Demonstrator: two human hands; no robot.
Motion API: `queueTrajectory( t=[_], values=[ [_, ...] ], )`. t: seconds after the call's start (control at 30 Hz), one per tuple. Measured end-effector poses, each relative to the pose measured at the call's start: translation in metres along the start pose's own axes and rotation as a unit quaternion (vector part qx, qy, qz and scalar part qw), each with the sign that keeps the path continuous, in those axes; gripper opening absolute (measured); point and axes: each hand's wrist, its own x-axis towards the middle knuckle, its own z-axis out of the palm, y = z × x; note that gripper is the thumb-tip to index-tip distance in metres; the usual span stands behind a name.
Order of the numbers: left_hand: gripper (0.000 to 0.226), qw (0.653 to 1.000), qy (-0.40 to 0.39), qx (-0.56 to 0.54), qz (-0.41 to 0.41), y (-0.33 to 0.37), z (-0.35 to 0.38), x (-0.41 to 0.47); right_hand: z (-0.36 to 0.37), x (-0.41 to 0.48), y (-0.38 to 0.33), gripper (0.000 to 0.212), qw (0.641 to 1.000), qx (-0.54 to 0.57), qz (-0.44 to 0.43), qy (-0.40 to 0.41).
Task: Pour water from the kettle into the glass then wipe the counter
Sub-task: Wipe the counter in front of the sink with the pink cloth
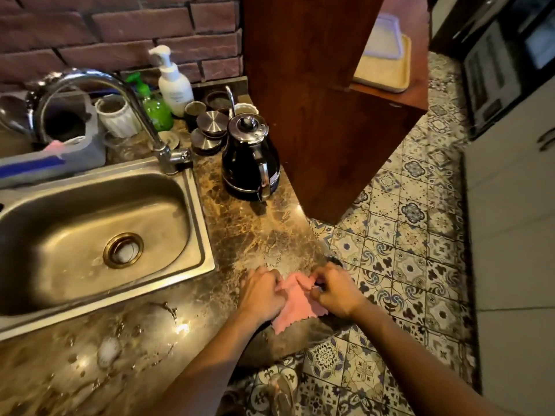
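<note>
Cloth (295, 304) pinched between both hands' fingers (280, 285).

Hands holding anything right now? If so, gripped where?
Both hold the pink cloth on the counter: the left hand pinches its left edge, the right hand its upper right corner. The kettle stands untouched.

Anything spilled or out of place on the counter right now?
Yes. Water lies in puddles and beads on the marble counter in front of the sink, around. Both hands, left hand and right hand, hold the pink cloth near the counter's edge, right of that wet patch. The kettle stands upright.
</note>
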Motion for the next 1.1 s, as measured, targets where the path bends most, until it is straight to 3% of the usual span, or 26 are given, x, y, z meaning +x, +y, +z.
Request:
queueTrajectory(
  t=[0.03,0.13,0.17,0.27,0.3,0.43,0.5,0.57,0.63,0.7,0.8,0.93,1.0,1.1],
  values=[
    [0.010,0.999,0.009,-0.046,0.005,0.004,-0.001,-0.007,0.001,-0.003,0.004,0.010,0.998,0.065,0.001,0.007],
    [0.012,0.963,-0.021,-0.267,0.018,0.017,-0.009,-0.033,-0.006,-0.018,0.009,0.015,0.953,0.301,0.007,-0.012],
    [0.014,0.943,-0.035,-0.331,0.026,0.019,-0.014,-0.042,-0.010,-0.023,0.009,0.026,0.924,0.382,-0.002,-0.025],
    [0.016,0.901,-0.025,-0.427,0.069,0.025,-0.027,-0.066,-0.018,-0.034,0.010,0.086,0.824,0.555,-0.033,-0.110],
    [0.016,0.890,-0.007,-0.447,0.085,0.027,-0.030,-0.073,-0.018,-0.037,0.008,0.092,0.799,0.582,-0.051,-0.142],
    [0.019,0.822,0.016,-0.561,0.097,0.038,-0.036,-0.104,-0.005,-0.050,-0.006,0.076,0.712,0.649,-0.086,-0.253],
    [0.019,0.816,0.030,-0.569,0.096,0.039,-0.037,-0.117,0.003,-0.058,-0.016,0.063,0.671,0.671,-0.083,-0.304],
    [0.017,0.824,0.067,-0.556,0.085,0.034,-0.038,-0.124,0.010,-0.062,-0.026,0.052,0.655,0.669,-0.096,-0.337],
    [0.014,0.838,0.117,-0.531,0.051,0.025,-0.038,-0.127,0.014,-0.061,-0.035,0.040,0.660,0.677,-0.076,-0.317],
    [0.013,0.864,0.154,-0.479,0.011,0.013,-0.037,-0.128,0.016,-0.059,-0.042,0.031,0.695,0.668,-0.036,-0.263],
    [0.022,0.889,0.187,-0.418,-0.035,-0.005,-0.034,-0.125,0.019,-0.046,-0.043,0.030,0.796,0.589,0.005,-0.142],
    [0.019,0.910,0.208,-0.352,-0.070,-0.033,-0.032,-0.128,0.011,-0.027,-0.048,0.043,0.947,0.310,-0.085,-0.011],
    [0.015,0.931,0.216,-0.282,-0.090,-0.050,-0.031,-0.138,0.013,-0.014,-0.051,0.050,0.977,0.160,-0.129,0.063],
    [0.023,0.955,0.215,-0.180,-0.099,-0.073,-0.028,-0.153,0.029,0.003,-0.060,0.031,0.965,0.034,-0.235,0.111]
  ],
)
